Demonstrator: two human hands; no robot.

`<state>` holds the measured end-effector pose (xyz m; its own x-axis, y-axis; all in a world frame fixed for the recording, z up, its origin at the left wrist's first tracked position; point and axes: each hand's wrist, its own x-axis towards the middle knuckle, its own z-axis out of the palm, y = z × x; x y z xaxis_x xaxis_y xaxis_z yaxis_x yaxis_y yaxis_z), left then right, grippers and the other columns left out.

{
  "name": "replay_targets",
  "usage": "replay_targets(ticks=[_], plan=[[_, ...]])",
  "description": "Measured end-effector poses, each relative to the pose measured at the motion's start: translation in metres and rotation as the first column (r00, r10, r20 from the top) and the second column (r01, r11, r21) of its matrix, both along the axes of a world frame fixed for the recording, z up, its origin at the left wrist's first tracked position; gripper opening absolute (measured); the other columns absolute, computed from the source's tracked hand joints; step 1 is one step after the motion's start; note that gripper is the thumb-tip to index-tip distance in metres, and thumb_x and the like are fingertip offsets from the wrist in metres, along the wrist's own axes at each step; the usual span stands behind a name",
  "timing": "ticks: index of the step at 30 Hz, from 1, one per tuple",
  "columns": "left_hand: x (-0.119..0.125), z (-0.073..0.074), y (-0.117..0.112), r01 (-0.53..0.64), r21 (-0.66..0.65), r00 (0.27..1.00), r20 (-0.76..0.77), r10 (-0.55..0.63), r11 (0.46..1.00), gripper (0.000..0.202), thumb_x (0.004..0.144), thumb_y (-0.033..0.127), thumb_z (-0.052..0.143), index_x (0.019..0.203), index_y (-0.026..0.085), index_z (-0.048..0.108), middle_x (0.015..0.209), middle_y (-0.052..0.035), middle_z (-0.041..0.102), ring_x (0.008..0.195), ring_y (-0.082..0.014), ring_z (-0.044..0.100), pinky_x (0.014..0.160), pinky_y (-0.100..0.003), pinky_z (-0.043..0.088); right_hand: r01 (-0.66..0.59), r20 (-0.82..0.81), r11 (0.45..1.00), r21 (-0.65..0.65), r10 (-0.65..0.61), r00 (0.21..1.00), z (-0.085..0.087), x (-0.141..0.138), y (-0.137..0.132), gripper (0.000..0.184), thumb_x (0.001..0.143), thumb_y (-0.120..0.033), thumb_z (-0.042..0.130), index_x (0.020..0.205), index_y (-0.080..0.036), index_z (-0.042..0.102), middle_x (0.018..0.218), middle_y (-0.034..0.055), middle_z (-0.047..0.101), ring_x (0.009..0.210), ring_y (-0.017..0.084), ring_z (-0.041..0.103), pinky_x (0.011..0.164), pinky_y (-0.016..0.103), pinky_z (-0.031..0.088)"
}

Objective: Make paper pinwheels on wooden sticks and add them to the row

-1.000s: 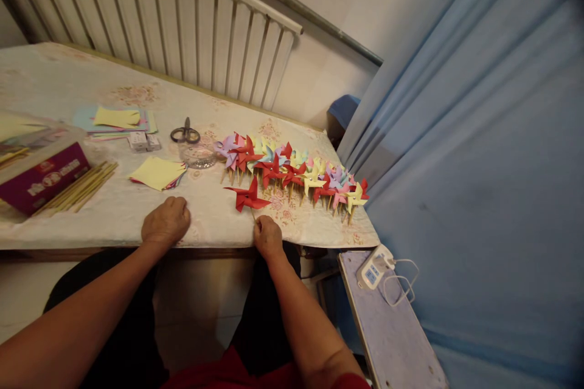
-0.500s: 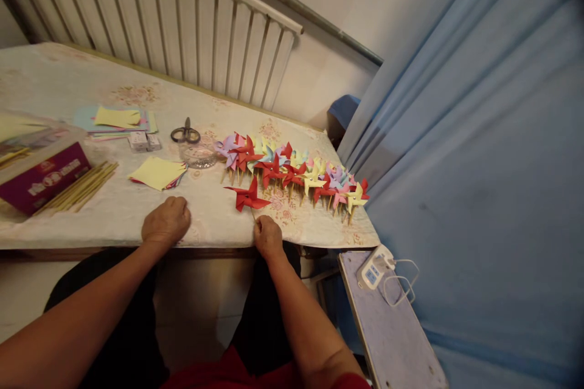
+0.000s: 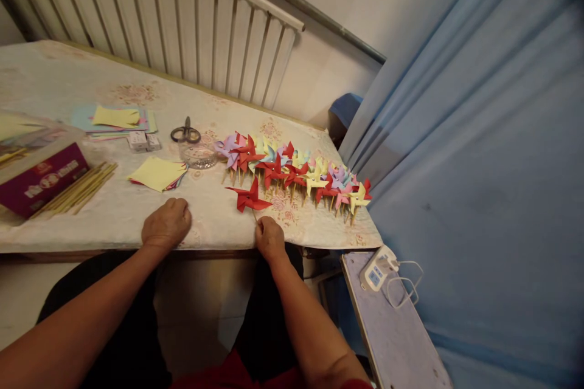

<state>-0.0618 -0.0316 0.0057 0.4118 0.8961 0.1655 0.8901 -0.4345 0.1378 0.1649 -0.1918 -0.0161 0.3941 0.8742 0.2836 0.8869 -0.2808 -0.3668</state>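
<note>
My right hand [image 3: 270,238] is closed around the stick of a red paper pinwheel [image 3: 249,197] at the table's front edge; the pinwheel's head points away from me. My left hand [image 3: 166,223] rests on the tabletop as a loose fist, and whether anything is inside it is hidden. Just beyond that hand lies a stack of cut paper squares [image 3: 157,174], yellow on top. Several finished pinwheels [image 3: 296,173] in red, yellow, purple, pink and blue stand in rows at the right. A clear dish [image 3: 201,157] of small pins sits behind the squares.
Scissors [image 3: 185,132], small boxes [image 3: 138,141] and more coloured paper [image 3: 116,117] lie farther back. At the left are a purple box [image 3: 45,179] and a bundle of sticks [image 3: 79,191]. A power adapter [image 3: 378,268] with a cable rests on a side bench [image 3: 401,334] beside the blue curtain [image 3: 479,194].
Both hands and the red pinwheel hold nearly the same place on the table. Only a slight shift of the camera view shows.
</note>
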Motion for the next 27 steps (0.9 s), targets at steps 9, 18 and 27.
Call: replay_targets(ticks=[9, 18, 27], plan=[[0.005, -0.003, 0.0, 0.012, 0.007, 0.994, 0.112, -0.013, 1.0, 0.037, 0.097, 0.032, 0.03, 0.099, 0.017, 0.063, 0.106, -0.013, 0.067, 0.092, -0.0267, 0.064, 0.069, -0.036, 0.04, -0.007, -0.055, 0.998, 0.058, 0.011, 0.998, 0.001, -0.01, 0.021, 0.015, 0.084, -0.009, 0.049, 0.088, -0.019, 0.061, 0.086, 0.0046, 0.065, 0.079, 0.018, 0.059, 0.072, 0.026, 0.044], [0.051, -0.003, 0.005, 0.276, -0.337, 0.741, 0.671, 0.023, 0.9, 0.024, 0.083, 0.039, 0.047, 0.084, 0.02, 0.061, 0.08, -0.0035, 0.067, 0.077, -0.0196, 0.06, 0.071, -0.03, 0.046, 0.014, -0.17, 0.982, 0.189, 0.019, 0.985, -0.002, -0.025, 0.056, 0.017, 0.083, -0.011, 0.047, 0.089, -0.02, 0.06, 0.079, 0.0021, 0.06, 0.071, 0.016, 0.055, 0.069, 0.026, 0.044], [0.081, 0.01, 0.013, 0.601, -0.512, 0.483, 0.845, 0.232, 0.614, 0.033, 0.066, 0.048, 0.065, 0.081, 0.018, 0.062, 0.065, 0.0018, 0.057, 0.058, -0.0136, 0.051, 0.06, -0.028, 0.042, 0.041, -0.232, 0.96, 0.276, 0.025, 0.972, 0.0, -0.032, 0.086, 0.011, 0.087, -0.015, 0.047, 0.085, -0.02, 0.057, 0.076, 0.0011, 0.056, 0.07, 0.016, 0.054, 0.066, 0.026, 0.042]])
